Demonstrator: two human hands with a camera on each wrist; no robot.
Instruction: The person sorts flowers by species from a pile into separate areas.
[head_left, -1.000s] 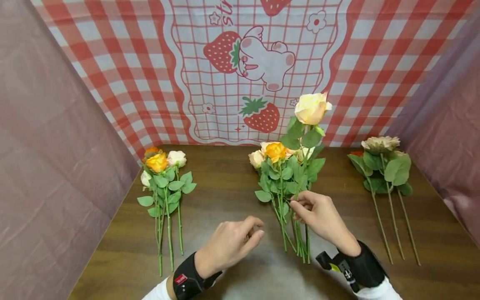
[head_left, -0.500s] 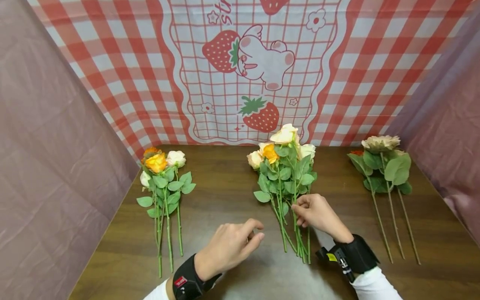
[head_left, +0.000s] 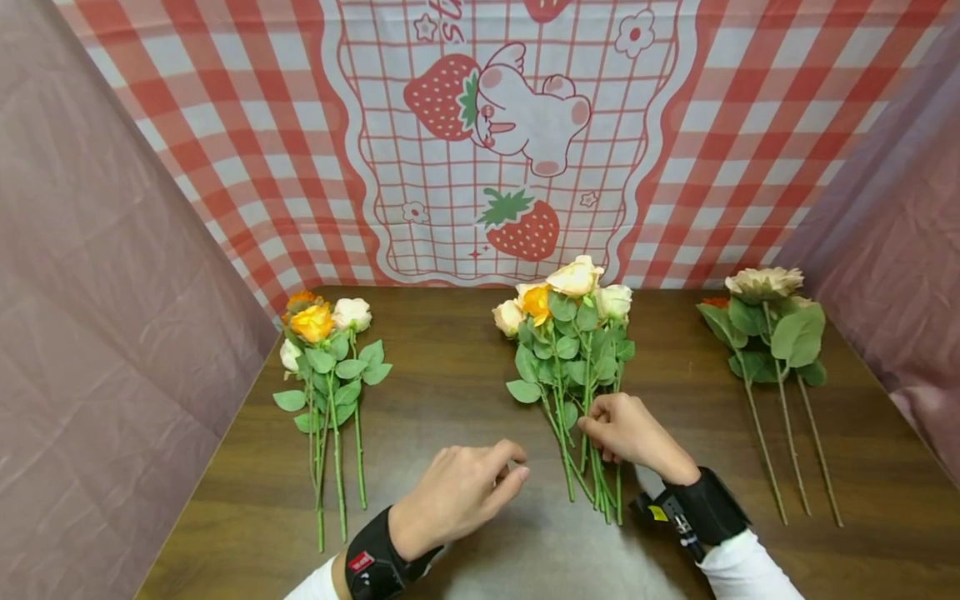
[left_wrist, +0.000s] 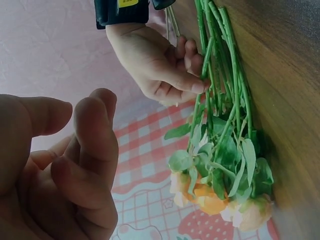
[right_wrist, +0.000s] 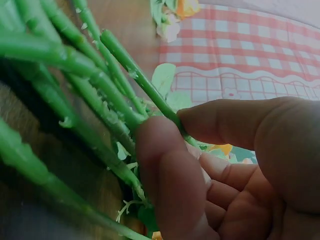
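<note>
My right hand (head_left: 628, 429) pinches the green stem (right_wrist: 142, 82) of a cream rose (head_left: 575, 276) between thumb and forefinger. That rose lies over a bunch of several roses in the middle of the table, with an orange rose (head_left: 536, 303) and a pale green-white rose (head_left: 615, 302) beside its bloom. The other stems (left_wrist: 231, 60) run close beside my fingers and cross each other lower down. My left hand (head_left: 465, 496) hovers left of the bunch, fingers loosely bent and holding nothing; the left wrist view shows its thumb apart from the fingertips.
On the left of the wooden table (head_left: 450, 375) lies a second group of orange and white roses (head_left: 311, 323). Several long-stemmed flowers (head_left: 765, 286) with broad leaves lie at the right. A checked strawberry cloth (head_left: 262, 167) hangs behind, and pink drapes (head_left: 112, 333) close the sides.
The cream rose, raised above the bunch a second ago, has come down and left onto it, still pinched by my right hand. The left hand has barely moved.
</note>
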